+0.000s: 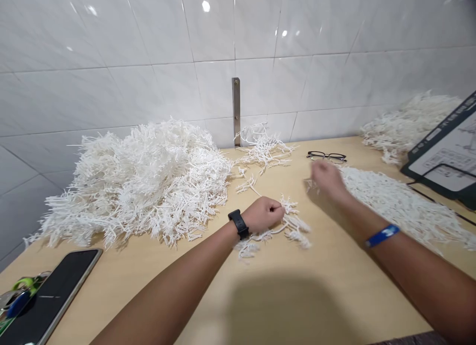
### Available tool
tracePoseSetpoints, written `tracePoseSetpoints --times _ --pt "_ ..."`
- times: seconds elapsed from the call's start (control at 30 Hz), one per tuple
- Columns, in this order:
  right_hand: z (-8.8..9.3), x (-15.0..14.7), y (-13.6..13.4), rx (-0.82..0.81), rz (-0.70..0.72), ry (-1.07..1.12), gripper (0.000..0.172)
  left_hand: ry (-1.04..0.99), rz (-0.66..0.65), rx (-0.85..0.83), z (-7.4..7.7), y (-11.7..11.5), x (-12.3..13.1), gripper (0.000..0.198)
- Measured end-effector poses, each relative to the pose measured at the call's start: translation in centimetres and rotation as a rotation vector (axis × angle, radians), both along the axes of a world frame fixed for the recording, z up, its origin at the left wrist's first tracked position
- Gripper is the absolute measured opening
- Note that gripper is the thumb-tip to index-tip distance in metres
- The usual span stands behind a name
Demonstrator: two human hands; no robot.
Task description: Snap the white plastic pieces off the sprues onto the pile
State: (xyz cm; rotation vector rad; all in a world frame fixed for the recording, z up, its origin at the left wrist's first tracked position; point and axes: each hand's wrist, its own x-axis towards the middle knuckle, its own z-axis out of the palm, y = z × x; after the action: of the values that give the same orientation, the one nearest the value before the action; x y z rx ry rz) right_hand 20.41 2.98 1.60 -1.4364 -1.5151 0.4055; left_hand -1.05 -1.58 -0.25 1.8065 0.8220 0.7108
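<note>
My left hand (pixel 263 214), with a black watch at its wrist, is closed on a bunch of thin white branching strands (pixel 297 228) just above the wooden table (pixel 208 285). Strands stick out on both sides of the fist. To the right, my right hand (pixel 327 179) is curled and blurred by motion, in front of the eyeglasses. A few pale bits show at its left side, and I cannot make out what its fingers hold. A large heap of white branching strands (pixel 148 181) stands on the left.
Loose strands (pixel 266 149) lie by the wall's metal bracket (pixel 236 112). Eyeglasses (pixel 327 156) are at the back. A flat spread of white pieces (pixel 401 206), another pile (pixel 409 122) and a dark-framed board (pixel 449 151) are right. A phone (pixel 55 295) and keys (pixel 22 295) are front left.
</note>
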Motion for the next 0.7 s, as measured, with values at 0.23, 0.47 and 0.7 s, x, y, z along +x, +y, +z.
tracePoseSetpoints --times 0.23,0.47,0.7 --pt "-0.2 2.6 0.2 -0.064 -0.042 -0.392 0.023 -0.050 0.089 -0.078 -0.1 -0.1 0.0 0.044" --pt "-1.9 2.7 0.9 0.047 -0.125 -0.562 0.028 -0.122 0.146 -0.084 0.1 -0.1 0.3 0.028" --pt "-0.3 -0.7 -2.5 -0.085 0.387 -0.053 0.026 -0.177 0.155 -0.161 -0.1 -0.1 0.3 0.026"
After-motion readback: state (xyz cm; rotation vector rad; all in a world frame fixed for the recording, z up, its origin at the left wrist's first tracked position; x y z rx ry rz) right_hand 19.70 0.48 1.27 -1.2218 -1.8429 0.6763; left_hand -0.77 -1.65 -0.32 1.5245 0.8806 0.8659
